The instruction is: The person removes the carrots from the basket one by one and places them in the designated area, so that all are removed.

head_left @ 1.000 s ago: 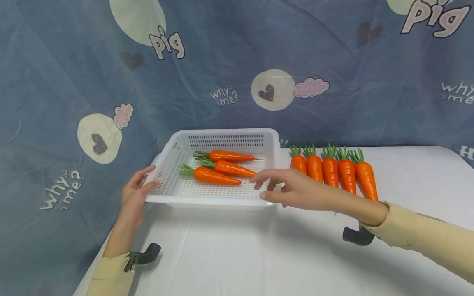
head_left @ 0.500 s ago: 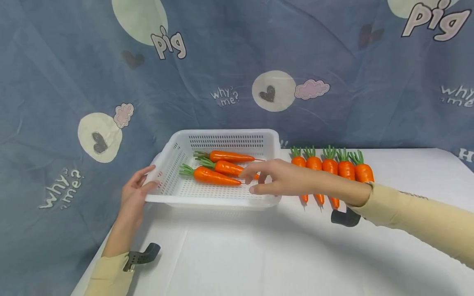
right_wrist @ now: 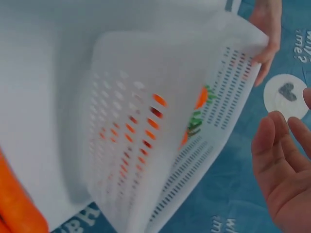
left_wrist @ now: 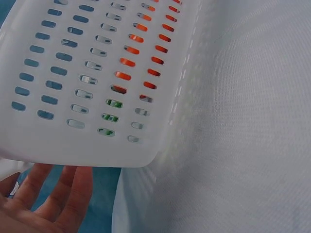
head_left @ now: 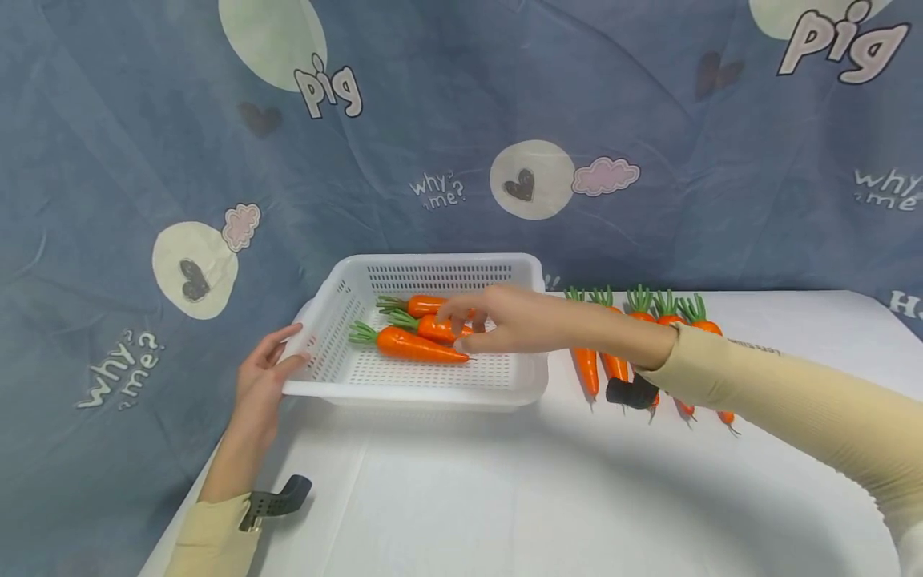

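Observation:
A white perforated plastic basket (head_left: pixel 418 395) stands on the table with three carrots inside, their green tops pointing left. The front carrot (head_left: pixel 411 344) shows whole; the other two, the middle carrot (head_left: pixel 431 327) and the back carrot (head_left: pixel 424 304), are partly covered by my right hand (head_left: pixel 497 319). That hand hovers over the basket with loosely bent fingers, and the right wrist view shows nothing between its fingers (right_wrist: pixel 265 138). My left hand (head_left: pixel 261 389) grips the basket's left rim, thumb on top. Its fingers (left_wrist: pixel 80 191) reach under the rim in the left wrist view.
Right of the basket lies a row of several carrots (head_left: pixel 586 370), tops toward the back, partly hidden by my right forearm. A white cloth covers the table (head_left: pixel 433 489). Behind it hangs a blue printed curtain (head_left: pixel 404 104).
My right hand has moved left and farther back, from the basket's right side to above the carrots inside. My left hand and the basket have stayed in place.

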The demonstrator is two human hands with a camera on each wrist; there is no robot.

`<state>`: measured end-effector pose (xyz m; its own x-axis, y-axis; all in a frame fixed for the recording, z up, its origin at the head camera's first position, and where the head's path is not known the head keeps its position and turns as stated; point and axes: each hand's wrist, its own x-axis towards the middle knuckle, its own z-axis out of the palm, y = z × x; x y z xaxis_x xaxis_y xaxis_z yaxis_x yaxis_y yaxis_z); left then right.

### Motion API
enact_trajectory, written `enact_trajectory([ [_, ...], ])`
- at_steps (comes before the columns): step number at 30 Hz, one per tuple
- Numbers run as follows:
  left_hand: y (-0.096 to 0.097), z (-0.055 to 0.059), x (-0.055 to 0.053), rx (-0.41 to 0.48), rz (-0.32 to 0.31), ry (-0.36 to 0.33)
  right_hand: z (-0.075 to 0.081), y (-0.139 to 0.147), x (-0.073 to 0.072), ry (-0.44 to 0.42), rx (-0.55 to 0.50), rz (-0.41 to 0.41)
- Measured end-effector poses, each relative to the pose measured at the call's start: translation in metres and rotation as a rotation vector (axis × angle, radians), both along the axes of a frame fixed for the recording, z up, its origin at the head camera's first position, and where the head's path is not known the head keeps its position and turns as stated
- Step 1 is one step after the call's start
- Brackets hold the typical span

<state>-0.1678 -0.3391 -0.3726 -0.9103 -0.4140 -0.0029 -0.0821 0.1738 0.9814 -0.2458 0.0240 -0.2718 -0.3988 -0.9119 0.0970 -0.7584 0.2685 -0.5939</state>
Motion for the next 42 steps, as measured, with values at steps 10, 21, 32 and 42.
enact_trajectory([
  [10,0.000,0.000,0.001,-0.007,-0.004,0.000,0.019,-0.030,-0.019,0.034,0.029,-0.011],
  [21,-0.001,0.002,0.002,-0.011,-0.014,0.009,0.020,-0.067,-0.041,0.093,0.033,-0.023],
  [32,-0.002,0.002,-0.001,-0.005,-0.020,0.002,0.004,-0.098,-0.062,0.023,0.141,-0.028],
  [42,-0.004,0.001,-0.002,-0.027,-0.013,-0.015,-0.022,-0.121,-0.069,-0.050,0.195,-0.039],
])
